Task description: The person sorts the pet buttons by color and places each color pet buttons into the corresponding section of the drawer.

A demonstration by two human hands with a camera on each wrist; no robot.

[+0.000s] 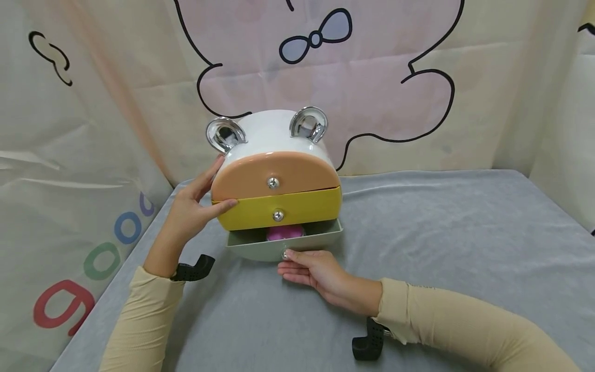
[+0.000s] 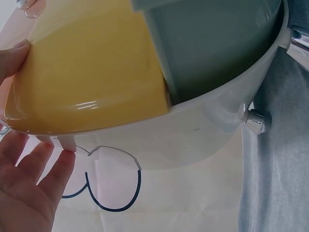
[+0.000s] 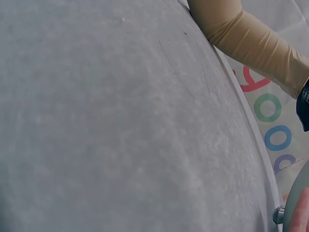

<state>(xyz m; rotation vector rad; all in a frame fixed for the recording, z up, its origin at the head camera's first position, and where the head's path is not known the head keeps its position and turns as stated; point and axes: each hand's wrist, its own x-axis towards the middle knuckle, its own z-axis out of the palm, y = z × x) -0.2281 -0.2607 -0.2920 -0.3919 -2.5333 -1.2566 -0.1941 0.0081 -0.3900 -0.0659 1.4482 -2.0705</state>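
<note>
A small storage box with a white domed body point(image 1: 267, 126) and silver ears stands on the table. Its upper drawer is orange point(image 1: 246, 175), the middle one yellow point(image 1: 251, 214), the bottom one grey-green point(image 1: 251, 250). That bottom drawer is pulled out, and a shiny pink thing point(image 1: 285, 232) of unclear kind lies in it. My left hand point(image 1: 192, 206) grips the box's left side, thumb on the yellow front and fingers along the white wall. At the bottom drawer, my right hand point(image 1: 321, 274) pinches the silver knob point(image 1: 285, 254) between thumb and fingers.
A grey cloth covers the table point(image 1: 441, 248). Behind it hangs a curtain point(image 1: 395, 103) with cartoon outlines, and another printed sheet point(image 1: 69, 206) hangs at the left. Silver feet point(image 2: 256, 122) stick out from the box's underside in the left wrist view.
</note>
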